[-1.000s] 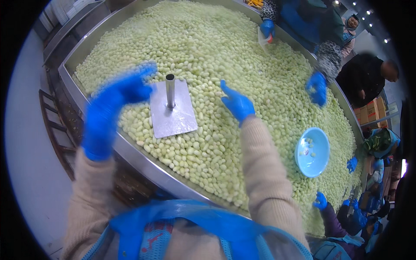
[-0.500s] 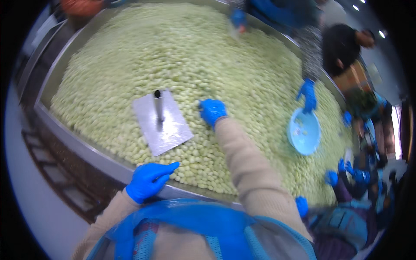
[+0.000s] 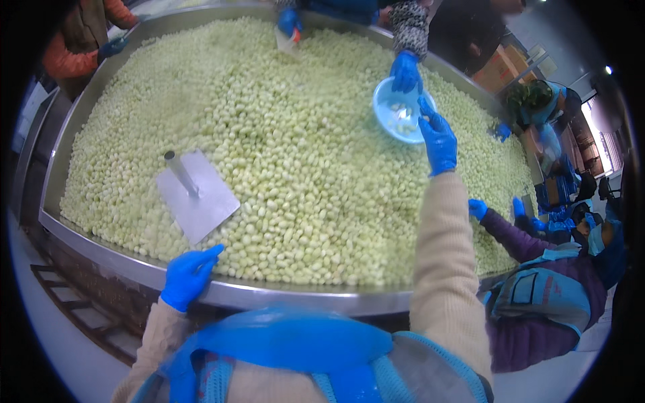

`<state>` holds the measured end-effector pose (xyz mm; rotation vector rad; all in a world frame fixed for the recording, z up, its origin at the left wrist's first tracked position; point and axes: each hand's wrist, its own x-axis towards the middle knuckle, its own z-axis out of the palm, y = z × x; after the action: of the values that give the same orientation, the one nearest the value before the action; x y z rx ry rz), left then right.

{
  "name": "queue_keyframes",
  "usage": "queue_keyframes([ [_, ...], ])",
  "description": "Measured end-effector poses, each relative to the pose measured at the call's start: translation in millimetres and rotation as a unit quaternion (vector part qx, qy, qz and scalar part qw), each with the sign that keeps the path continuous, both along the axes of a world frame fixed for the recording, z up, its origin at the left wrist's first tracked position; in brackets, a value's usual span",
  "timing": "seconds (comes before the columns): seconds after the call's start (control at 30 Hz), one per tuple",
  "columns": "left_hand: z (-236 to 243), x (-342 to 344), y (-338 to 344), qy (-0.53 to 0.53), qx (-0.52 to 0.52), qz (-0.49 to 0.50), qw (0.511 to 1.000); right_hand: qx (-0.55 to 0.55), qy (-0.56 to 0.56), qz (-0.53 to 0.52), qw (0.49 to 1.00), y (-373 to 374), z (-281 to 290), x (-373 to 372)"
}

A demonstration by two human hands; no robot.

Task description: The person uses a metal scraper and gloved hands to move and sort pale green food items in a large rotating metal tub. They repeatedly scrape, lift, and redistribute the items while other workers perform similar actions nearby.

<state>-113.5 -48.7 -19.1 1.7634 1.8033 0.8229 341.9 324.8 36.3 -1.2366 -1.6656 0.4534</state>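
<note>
My right hand (image 3: 440, 144), in a blue glove, reaches far over a bed of small pale-green oval pieces (image 3: 282, 181), perhaps beans or small fruit. Its fingertips are drawn together at the right rim of a light-blue bowl (image 3: 386, 114); what they pinch, if anything, is too small to make out. A few pale pieces lie in the bowl, where a co-worker's gloved hand (image 3: 405, 72) is at the far rim. My left hand (image 3: 188, 277), also blue-gloved, rests at the near metal rim with fingers stretched out, holding nothing. Close by lies a flat metal shovel blade (image 3: 205, 205) with a tubular socket.
A large metal vat (image 3: 322, 302) holds the pieces. Across it, another person's gloved hand (image 3: 289, 23) holds a small scraper-like tool (image 3: 287, 41). A person in orange sleeves (image 3: 70, 57) stands far left. More co-workers, one in purple sleeves (image 3: 514, 238), line the right side.
My right hand has lifted from the pieces and moved right and away to the bowl. My left hand stays at the rim. The whole view has swung, shifting the shovel and bowl leftward.
</note>
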Motion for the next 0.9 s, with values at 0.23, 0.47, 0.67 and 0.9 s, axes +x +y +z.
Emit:
queue_keyframes([
  [0.23,-5.9,7.1,-0.3,0.113,-0.031,0.072,0.99,0.019,0.158,0.072,0.985,27.4,9.4,7.7],
  [0.47,-7.7,8.2,-6.4,0.069,-0.046,0.144,0.986,-0.266,0.193,0.142,0.934,-25.6,-41.6,25.5],
  [0.67,-15.1,2.4,-3.0,0.033,-0.062,0.16,0.985,0.011,-0.421,0.221,0.88,-85.4,-144.5,26.4],
  [0.9,-12.3,4.3,-5.5,0.005,-0.053,0.162,0.985,-0.037,-0.528,0.084,0.844,-69.0,-155.2,164.3],
])
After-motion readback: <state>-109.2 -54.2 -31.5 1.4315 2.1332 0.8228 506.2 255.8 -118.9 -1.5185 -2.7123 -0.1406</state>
